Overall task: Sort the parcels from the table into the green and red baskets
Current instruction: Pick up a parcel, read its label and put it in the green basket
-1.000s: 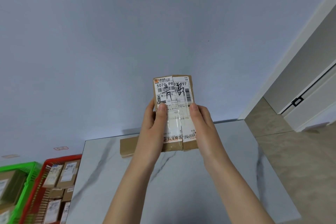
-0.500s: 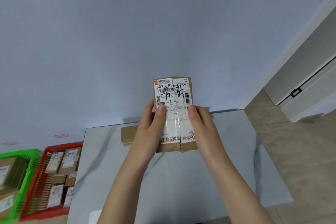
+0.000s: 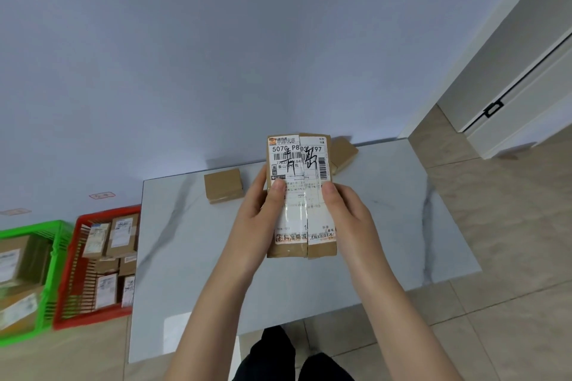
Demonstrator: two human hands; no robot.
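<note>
**Parcel up in both hands**

I hold the labelled parcel [image 3: 301,195] upright above the table [image 3: 192,241]. My left hand [image 3: 257,213] grips its left edge and my right hand [image 3: 346,216] its right edge, with both thumbs on the label. The left box [image 3: 223,187] and right box [image 3: 343,153] lie on the table's far side. The red basket [image 3: 108,213] and green basket [image 3: 31,227] stand to my left, both holding parcels.

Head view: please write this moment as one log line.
left hand, right hand: hold parcel | table: two boxes | red basket, green basket: parcels inside
</note>
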